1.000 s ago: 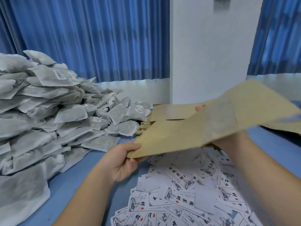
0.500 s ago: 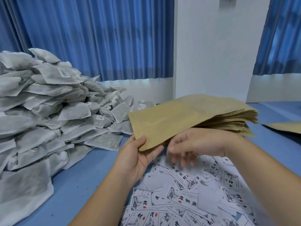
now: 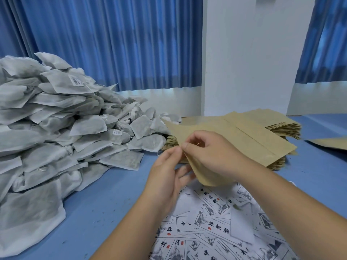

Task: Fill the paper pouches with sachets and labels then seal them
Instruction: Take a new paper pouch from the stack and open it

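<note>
The paper pouch (image 3: 234, 141) hangs in the air just above the desk (image 3: 105, 203), its far end over the stack of pouches (image 3: 277, 126) and its near edge caught between the two hands, which meet there almost touching. The left hand (image 3: 165, 173) pinches that edge from the lower left, thumb on top. The right hand (image 3: 212, 156) pinches the same edge just beside it with thumb and forefinger, the other fingers curled. This looks like the opening of the pouch's mouth, and nothing seems to be inside yet. Whether the two layers have parted cannot be told, since the fingers cover the spot. To do it well, the thumbs should slide the layers sideways against each other rather than tug them apart, because thin brown paper would likely crease or tear at its seam. Once a gap shows, one finger can slip in while the other hand holds the lower layer flat. Turning the mouth toward the left would shorten the reach to the sachets (image 3: 62, 128) heaped there, and the labels (image 3: 212, 224) lie spread right beneath the hands, ready for the next pick.
</note>
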Available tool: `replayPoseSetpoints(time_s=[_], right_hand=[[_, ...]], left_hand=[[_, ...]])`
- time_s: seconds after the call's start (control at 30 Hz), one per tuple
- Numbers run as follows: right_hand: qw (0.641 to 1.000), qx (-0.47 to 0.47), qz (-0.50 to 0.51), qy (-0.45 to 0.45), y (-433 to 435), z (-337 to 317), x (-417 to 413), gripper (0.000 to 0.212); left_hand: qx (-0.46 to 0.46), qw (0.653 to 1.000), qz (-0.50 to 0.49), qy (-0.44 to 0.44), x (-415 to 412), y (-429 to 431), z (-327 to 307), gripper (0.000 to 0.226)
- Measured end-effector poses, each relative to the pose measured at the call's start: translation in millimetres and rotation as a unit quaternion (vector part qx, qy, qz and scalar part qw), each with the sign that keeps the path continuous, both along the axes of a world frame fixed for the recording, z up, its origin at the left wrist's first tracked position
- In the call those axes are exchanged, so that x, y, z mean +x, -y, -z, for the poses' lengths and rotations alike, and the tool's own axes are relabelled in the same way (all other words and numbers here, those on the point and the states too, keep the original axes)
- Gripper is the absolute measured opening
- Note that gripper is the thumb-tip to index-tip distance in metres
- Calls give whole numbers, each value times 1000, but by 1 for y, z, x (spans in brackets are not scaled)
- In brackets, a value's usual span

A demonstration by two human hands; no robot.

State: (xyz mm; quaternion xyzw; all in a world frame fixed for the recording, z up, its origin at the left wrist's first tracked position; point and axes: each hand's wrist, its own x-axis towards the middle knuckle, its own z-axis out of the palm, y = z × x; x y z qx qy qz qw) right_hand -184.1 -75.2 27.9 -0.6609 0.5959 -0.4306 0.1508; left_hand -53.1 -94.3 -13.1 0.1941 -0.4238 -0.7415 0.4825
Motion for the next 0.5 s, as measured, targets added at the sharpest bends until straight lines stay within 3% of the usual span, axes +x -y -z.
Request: replayPoseSetpoints(time_s=[0.3,0.5], right_hand=[[999,3,28,22,0,-3,0,31],[998,3,44,37,-2,-7,-2,31]], left_hand=[[-16,1000,-6,7,1,-5,0,20],[-22,1000,2,10,1,-7,1,21]])
